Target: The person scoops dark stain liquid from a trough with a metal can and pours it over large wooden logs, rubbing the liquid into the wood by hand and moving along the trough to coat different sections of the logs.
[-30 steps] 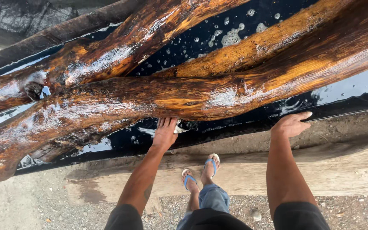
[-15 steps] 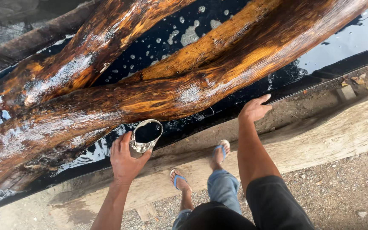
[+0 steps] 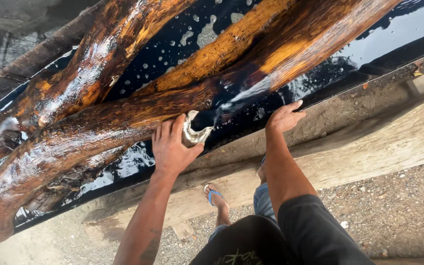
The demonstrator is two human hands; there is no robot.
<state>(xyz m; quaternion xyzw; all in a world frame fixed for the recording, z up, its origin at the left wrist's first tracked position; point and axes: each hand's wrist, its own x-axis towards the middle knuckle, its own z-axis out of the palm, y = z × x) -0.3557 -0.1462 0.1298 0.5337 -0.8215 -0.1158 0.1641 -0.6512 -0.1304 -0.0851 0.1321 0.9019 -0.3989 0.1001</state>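
My left hand (image 3: 172,147) grips a small metal can (image 3: 195,130), tilted so that clear liquid streams from it onto a big wet brown log (image 3: 138,110). The log lies in a long trough lined with black sheet (image 3: 393,41) and filled with dark liquid. My right hand (image 3: 284,117) rests flat on the trough's near edge, fingers spread, holding nothing. More glossy orange-brown branches (image 3: 231,46) of the wood cross behind the can.
A pale timber beam (image 3: 398,142) runs along the trough's near side. Below it is gravel ground (image 3: 398,216). My feet in blue sandals (image 3: 215,195) stand by the beam. Foam bubbles (image 3: 207,34) float on the dark liquid.
My left hand came up out of the trough holding the can, then moved right and tipped it, so liquid now pours over the log. The view shifted to the right.
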